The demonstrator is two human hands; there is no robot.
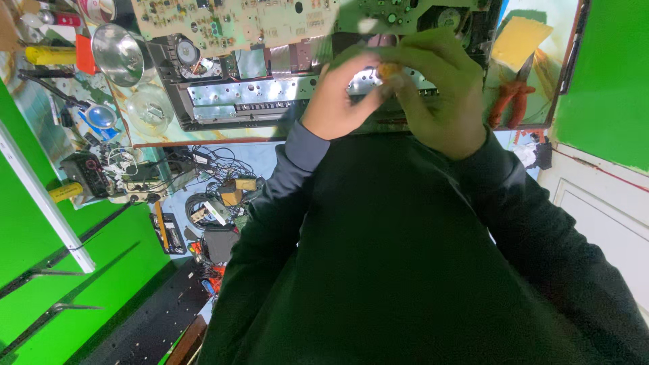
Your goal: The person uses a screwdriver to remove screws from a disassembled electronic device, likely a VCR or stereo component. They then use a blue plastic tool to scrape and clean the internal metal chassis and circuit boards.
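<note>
Both hands are meeting over the opened metal chassis [270, 94]: the left hand [338, 101] and right hand [439, 101] are closing their fingers [412, 67] together on a small orange piece [390, 69] pinched between them.

Red-handled pliers [512, 99], yellow sponge [518, 39], green walls [608, 74].

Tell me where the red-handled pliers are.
In the head view, the red-handled pliers lie at the right end of the bench, below the yellow sponge, just beside the right hand.
</note>
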